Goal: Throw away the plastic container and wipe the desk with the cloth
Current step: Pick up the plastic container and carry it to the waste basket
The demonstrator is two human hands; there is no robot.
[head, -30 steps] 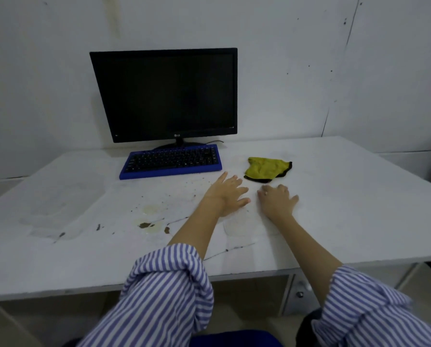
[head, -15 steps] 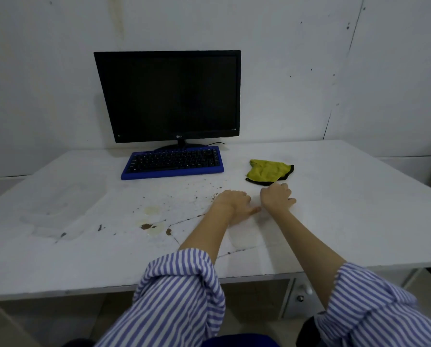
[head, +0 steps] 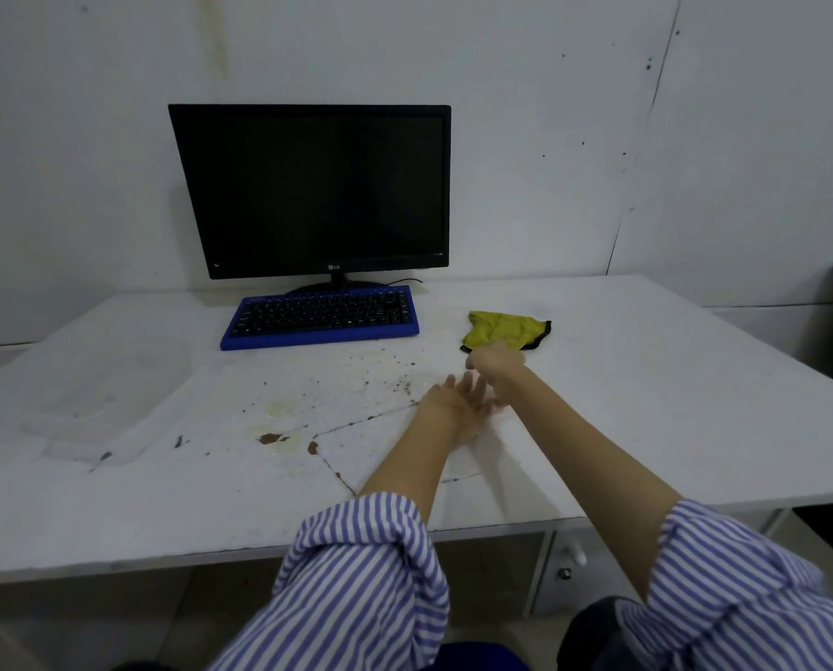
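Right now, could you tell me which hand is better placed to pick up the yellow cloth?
The right hand: it hovers at the near edge of the yellow cloth. The left hand sits nearer the person, over the stains.

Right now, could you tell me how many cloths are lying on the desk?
1. The yellow cloth lies on the desk to the right of the blue keyboard, just beyond the right hand. No other cloth shows in this view.

A plain office: a monitor (head: 315, 191) and blue keyboard (head: 321, 318) on a white bench (head: 647, 404) against bare walls.
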